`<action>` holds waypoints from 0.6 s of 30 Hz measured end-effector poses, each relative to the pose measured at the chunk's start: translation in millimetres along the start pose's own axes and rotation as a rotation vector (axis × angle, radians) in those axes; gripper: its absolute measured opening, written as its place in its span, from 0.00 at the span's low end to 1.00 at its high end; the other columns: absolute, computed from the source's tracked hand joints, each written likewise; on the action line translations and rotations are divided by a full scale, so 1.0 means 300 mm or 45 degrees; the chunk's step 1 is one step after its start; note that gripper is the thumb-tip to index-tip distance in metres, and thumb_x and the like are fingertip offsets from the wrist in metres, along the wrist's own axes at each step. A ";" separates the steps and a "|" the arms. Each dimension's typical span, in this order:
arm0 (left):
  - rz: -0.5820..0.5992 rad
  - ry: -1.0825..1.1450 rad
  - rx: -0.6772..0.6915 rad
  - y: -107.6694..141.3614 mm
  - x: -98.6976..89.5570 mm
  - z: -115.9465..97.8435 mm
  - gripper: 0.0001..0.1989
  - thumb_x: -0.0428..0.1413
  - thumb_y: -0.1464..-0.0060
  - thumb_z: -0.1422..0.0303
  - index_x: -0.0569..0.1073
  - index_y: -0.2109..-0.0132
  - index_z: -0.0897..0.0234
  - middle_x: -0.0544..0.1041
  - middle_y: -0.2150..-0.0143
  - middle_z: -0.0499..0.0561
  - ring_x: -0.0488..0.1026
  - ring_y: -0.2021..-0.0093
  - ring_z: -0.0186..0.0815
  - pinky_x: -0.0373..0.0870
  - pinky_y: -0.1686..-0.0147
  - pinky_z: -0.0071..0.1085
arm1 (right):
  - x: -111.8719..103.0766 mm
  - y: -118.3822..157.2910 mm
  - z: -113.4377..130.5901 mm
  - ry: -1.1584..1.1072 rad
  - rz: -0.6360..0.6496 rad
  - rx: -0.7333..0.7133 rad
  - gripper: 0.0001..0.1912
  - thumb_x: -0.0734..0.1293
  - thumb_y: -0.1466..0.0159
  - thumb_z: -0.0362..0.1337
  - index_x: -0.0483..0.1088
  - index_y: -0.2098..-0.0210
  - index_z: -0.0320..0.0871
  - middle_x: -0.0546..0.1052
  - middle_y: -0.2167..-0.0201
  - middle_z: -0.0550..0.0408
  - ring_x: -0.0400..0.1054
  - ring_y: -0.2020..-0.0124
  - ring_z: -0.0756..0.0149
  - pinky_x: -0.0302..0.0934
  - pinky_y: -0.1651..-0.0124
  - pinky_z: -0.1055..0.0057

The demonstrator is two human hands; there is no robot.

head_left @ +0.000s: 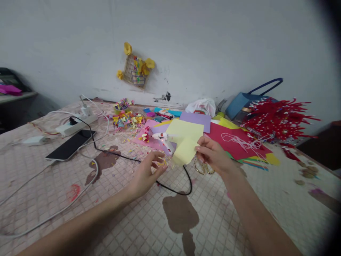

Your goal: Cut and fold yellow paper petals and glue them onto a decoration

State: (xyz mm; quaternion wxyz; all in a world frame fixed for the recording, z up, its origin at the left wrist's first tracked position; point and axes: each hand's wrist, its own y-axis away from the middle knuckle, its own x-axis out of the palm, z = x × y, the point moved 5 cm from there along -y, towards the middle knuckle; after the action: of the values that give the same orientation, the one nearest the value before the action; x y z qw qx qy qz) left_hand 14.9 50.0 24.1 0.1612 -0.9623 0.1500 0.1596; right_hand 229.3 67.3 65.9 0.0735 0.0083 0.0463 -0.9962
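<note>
Between the fingertips of my right hand (211, 153) is the edge of a small pale yellow paper piece (184, 150), held up above the table. My left hand (149, 171) hovers to its left with fingers parted and nothing in them. Just behind the paper lies a white glue gun (165, 142), its black cord (189, 181) looping toward me. Under and beside it are a larger pale yellow sheet (186, 128) and a pink sheet (141, 133). Gold-handled scissors (204, 168) sit below my right hand, their blades hidden.
Paper scraps (130, 120) are heaped at the back. Red sheets (226, 140) with white string (246, 142) lie right, near red fuzzy stems (279, 119) and a blue bag (237, 105). On the left are a phone (70, 145), a power strip (77, 124) and loose cables.
</note>
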 end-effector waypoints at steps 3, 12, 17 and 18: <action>0.068 0.240 -0.048 -0.001 0.001 -0.008 0.16 0.51 0.45 0.61 0.65 0.52 0.64 0.69 0.51 0.56 0.69 0.56 0.36 0.66 0.61 0.30 | 0.056 0.011 -0.015 -0.152 0.092 0.112 0.11 0.68 0.47 0.37 0.60 0.75 0.44 0.64 0.89 0.67 0.54 0.90 0.78 0.44 0.86 0.81; 0.185 0.733 -0.289 -0.002 0.027 0.044 0.18 0.60 0.53 0.62 0.63 0.58 0.64 0.70 0.72 0.45 0.66 0.76 0.28 0.61 0.77 0.23 | 0.046 -0.006 -0.087 -0.225 -0.196 0.081 0.09 0.69 0.47 0.36 0.63 0.75 0.42 0.67 0.88 0.64 0.57 0.87 0.77 0.46 0.85 0.81; 0.135 0.606 -0.092 -0.018 -0.007 0.023 0.09 0.57 0.50 0.65 0.67 0.67 0.67 0.69 0.73 0.46 0.64 0.74 0.27 0.58 0.75 0.22 | 0.070 0.010 -0.101 -0.390 -0.185 0.057 0.13 0.67 0.45 0.47 0.64 0.69 0.44 0.73 0.73 0.60 0.60 0.84 0.77 0.47 0.86 0.80; 0.144 0.528 -0.081 -0.018 -0.011 0.018 0.08 0.56 0.50 0.66 0.69 0.68 0.68 0.69 0.72 0.47 0.64 0.73 0.28 0.59 0.74 0.23 | 0.102 0.020 -0.112 -0.417 -0.075 0.111 0.16 0.66 0.45 0.50 0.65 0.67 0.44 0.73 0.71 0.59 0.60 0.84 0.77 0.45 0.87 0.80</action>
State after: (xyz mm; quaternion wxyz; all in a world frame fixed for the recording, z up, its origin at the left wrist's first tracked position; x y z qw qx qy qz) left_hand 12.3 57.5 21.9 0.0873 -0.9692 0.2286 -0.0285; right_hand 200.3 60.0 31.2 0.0504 -0.1524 -0.0094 -0.9870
